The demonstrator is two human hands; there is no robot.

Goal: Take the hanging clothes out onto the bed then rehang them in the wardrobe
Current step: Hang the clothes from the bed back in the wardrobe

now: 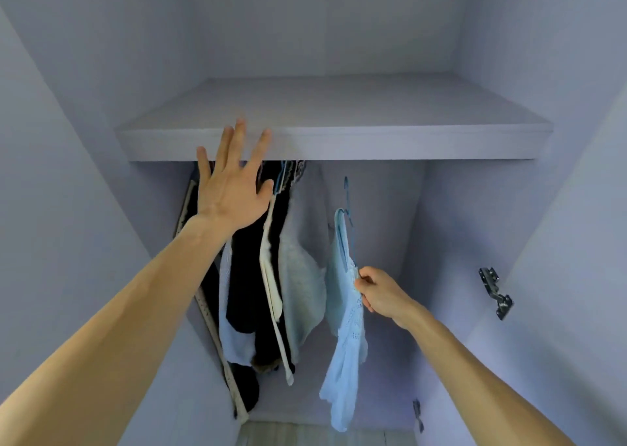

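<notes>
One shelf [373, 140] above blue top [345, 343]

Wardrobe [84, 140] interior: uniform pale lilac-grey. Shelf [339, 140]: same tone, faint grain on the front edge.
Pale blue top [346, 343]: light blue, with an eyelet lace pattern down its near edge.
Hanger [346, 189] carrying it: darker blue.
Black garment [244, 293]: plain black.
Grey garment [302, 293]: light grey, slightly mottled.
Cream garment [271, 276]: off-white, no pattern.
Pale shirt [225, 310]: whitish blue.
Hinge [495, 291]: dark grey metal.
</notes>
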